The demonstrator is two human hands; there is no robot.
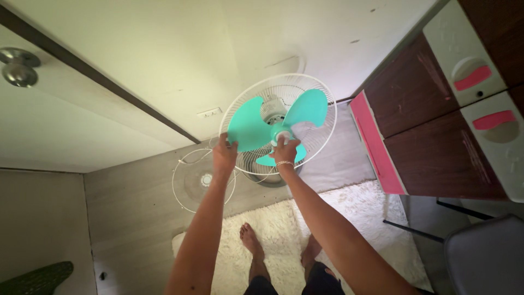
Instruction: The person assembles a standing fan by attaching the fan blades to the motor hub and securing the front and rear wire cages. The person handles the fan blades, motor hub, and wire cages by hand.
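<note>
The person stands barefoot on a white shaggy rug and reaches both arms forward to a standing fan. The left hand is closed on the edge of one turquoise blade, the fingers curled over the lower rim of this blade, so it grasps the blade and holds it. The right hand is just beside it, to the right, and its fingers are gathered around the small white cap at the centre of the blades; it grips this cap. On the right wrist there is a thin gold bracelet.

The blades sit directly above both hands, inside the white rear wire guard of the fan, which makes a ring around them. Behind the hub, a little above the right hand, the white motor housing can be seen through the blades. The front of the fan is open: the front wire guard is off and it lies on the grey floor, below and slightly left of the left hand, near the wall. A white cord runs near it.

Far to the right of the right hand stands a dark brown cabinet with pink and white trim. A white wall socket is above the left hand, on the wall.
</note>
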